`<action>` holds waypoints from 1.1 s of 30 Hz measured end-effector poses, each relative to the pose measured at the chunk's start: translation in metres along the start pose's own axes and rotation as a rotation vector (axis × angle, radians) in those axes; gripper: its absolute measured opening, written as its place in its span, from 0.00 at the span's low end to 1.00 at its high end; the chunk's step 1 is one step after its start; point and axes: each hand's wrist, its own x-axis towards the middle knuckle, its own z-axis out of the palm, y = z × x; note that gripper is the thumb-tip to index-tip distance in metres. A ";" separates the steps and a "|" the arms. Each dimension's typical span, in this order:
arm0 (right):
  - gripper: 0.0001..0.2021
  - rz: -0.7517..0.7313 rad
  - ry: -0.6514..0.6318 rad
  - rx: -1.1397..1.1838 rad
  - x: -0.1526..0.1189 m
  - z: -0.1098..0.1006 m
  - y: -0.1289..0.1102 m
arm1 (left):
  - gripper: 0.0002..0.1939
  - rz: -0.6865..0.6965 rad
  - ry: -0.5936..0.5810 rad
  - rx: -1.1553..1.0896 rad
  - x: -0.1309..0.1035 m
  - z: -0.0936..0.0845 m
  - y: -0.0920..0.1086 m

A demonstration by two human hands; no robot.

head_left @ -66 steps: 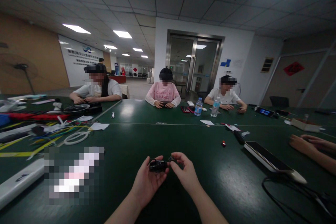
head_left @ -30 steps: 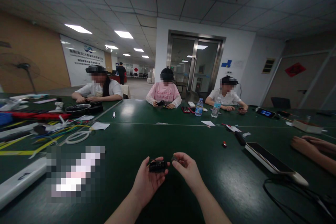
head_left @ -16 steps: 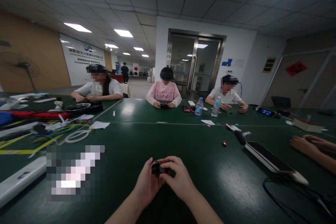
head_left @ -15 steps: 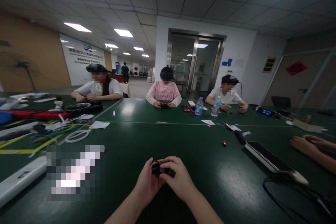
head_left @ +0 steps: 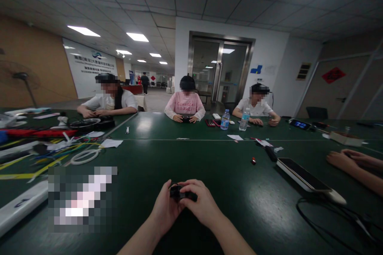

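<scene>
A small black object [head_left: 176,192] is held between my two hands, above the green table near its front edge. My left hand [head_left: 165,210] wraps round its left side from below. The thumb and fingers of my right hand [head_left: 201,202] pinch its right part, where a dark piece sticks out between them. What the object is cannot be made out, and my fingers hide part of it.
Around the green table [head_left: 143,159] sit several people. A power strip [head_left: 24,207], a coiled white cable [head_left: 85,156] and a blurred-out item lie left. Right are a small red object [head_left: 253,161], a black-topped device [head_left: 303,175], black cables and another person's hands [head_left: 344,161].
The whole view has shifted slightly, so the table items appear a little further left. Both hands keep their hold, and the dark piece at the right hand's fingers shows more.
</scene>
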 end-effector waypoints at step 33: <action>0.19 -0.045 0.034 0.146 0.000 0.000 0.004 | 0.20 -0.055 -0.144 -0.039 -0.006 0.002 0.004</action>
